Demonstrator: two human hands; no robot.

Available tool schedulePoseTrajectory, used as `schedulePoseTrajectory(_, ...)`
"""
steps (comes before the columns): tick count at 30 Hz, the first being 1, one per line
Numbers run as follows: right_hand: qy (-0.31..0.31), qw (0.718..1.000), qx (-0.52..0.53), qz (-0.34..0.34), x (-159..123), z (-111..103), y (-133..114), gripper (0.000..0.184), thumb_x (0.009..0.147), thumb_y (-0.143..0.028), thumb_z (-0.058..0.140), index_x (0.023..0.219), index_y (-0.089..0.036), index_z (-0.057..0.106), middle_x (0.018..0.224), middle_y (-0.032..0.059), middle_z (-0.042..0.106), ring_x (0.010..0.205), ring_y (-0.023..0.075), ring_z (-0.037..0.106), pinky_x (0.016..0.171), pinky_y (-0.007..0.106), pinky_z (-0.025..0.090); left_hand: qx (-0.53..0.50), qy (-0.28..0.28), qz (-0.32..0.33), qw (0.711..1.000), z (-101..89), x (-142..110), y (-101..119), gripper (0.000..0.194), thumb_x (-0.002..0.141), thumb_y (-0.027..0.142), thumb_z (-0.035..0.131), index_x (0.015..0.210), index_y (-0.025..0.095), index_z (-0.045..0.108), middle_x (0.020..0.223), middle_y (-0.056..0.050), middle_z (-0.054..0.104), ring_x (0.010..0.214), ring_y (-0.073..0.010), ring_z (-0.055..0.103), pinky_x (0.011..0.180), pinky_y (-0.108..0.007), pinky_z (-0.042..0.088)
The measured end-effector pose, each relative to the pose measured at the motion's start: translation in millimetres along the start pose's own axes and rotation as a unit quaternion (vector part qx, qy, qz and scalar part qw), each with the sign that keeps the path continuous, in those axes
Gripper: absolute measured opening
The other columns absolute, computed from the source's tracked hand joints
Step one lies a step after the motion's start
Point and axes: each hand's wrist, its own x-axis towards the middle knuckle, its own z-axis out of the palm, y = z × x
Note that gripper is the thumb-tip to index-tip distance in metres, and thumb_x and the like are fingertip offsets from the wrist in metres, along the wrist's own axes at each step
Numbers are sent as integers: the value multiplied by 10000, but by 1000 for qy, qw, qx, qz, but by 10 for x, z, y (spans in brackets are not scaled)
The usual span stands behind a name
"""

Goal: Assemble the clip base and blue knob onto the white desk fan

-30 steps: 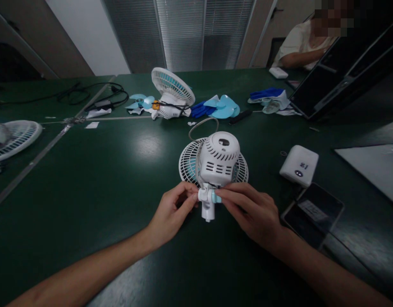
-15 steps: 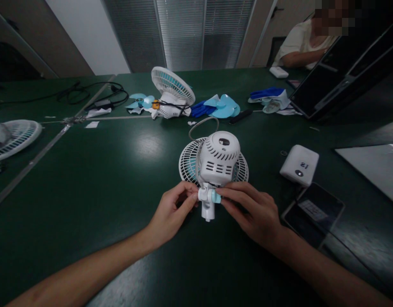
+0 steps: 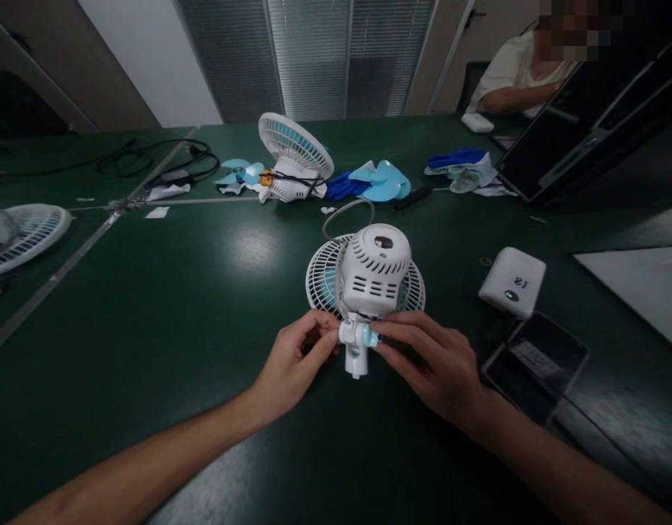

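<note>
A small white fan point(image 3: 377, 270) lies grille-down on the green table, its vented motor housing facing up and a grey cord looping behind it. Its neck joint point(image 3: 356, 357) points toward me, with a light blue knob point(image 3: 369, 335) on the right side. My left hand point(image 3: 297, 361) is closed in a pinch on the left end of the neck joint. At the other end, my right hand point(image 3: 437, 357) has thumb and fingers around the knob. Parts of the left fingertips are hidden behind the joint.
Farther back are another fan point(image 3: 295, 164), light blue blades point(image 3: 385, 182), blue-and-white gloves point(image 3: 461, 164) and a black cable point(image 3: 175, 175). On the right lie a white power bank point(image 3: 514, 281) and a dark phone point(image 3: 536, 364). A person point(image 3: 519, 76) sits across the table.
The light blue knob has turned a little, and my right fingers have shifted slightly on it. My left hand and the fan have stayed in place.
</note>
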Motion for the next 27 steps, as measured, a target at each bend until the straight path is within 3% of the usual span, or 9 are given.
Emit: schedulePoseTrajectory(27, 6, 999, 38, 12, 37, 19, -7, 45, 977, -196, 642, 1005, -179, 672, 968, 33, 721, 863, 129, 710, 716, 230, 566, 6, 3, -8, 1000, 9, 12, 48, 148, 1008, 292, 599, 996, 150, 642, 873, -41, 635, 783, -154, 596, 707, -260, 495)
